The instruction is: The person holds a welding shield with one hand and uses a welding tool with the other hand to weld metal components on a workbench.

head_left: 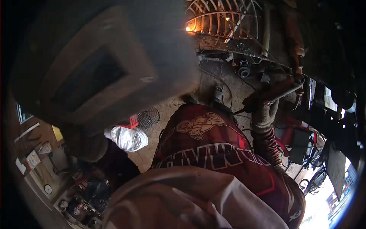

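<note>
My left hand point(89, 145), in a dark glove, grips the handle of a brown hand-held welding shield point(95, 65) with a dark window, which fills the upper left. My right hand point(264, 113), in a grey knitted glove, is closed around a welding electrode holder point(276, 91) pointing up to the right. A curved metal grille point(223, 19) stands at the top, with a small orange glow point(188, 28) at its left end. My red patterned shirt point(213, 152) fills the lower middle.
A dirt floor point(236, 87) lies below the grille, with short grey pipe pieces point(244, 71) and cables on it. A wire mesh basket point(148, 116) and a white sack point(127, 138) lie at left. A red machine point(301, 143) stands at right.
</note>
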Motion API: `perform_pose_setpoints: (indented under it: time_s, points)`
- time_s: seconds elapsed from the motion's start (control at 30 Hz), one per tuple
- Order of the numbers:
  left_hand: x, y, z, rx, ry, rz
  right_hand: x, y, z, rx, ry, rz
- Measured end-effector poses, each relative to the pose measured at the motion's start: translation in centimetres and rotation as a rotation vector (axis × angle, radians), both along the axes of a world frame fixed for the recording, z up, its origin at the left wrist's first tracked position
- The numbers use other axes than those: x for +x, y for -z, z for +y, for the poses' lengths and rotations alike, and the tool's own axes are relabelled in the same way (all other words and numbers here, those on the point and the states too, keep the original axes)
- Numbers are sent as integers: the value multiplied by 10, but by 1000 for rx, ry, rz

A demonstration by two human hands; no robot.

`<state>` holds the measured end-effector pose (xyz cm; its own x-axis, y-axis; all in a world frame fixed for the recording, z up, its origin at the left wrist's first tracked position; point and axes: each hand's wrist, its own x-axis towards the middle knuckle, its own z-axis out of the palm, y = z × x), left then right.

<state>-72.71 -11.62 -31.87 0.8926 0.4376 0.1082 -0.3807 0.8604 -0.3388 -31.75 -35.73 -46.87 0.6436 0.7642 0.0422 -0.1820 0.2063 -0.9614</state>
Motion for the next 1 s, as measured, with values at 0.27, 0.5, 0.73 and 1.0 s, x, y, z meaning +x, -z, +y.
perform_pose_setpoints:
  time_s: [0.27,0.5,0.73,1.0]
  points:
    - [3,-59,5,820,-851,1021,-1,-19,-3,55,77,4]
    - [29,-53,-8,1159,-848,1146,-6,-22,-14,84,165,102]
    - [29,-46,-14,1207,-759,1360,3,-40,-20,74,260,82]
    - [78,-39,-54,1509,-255,1576,7,-64,-24,44,279,-46]
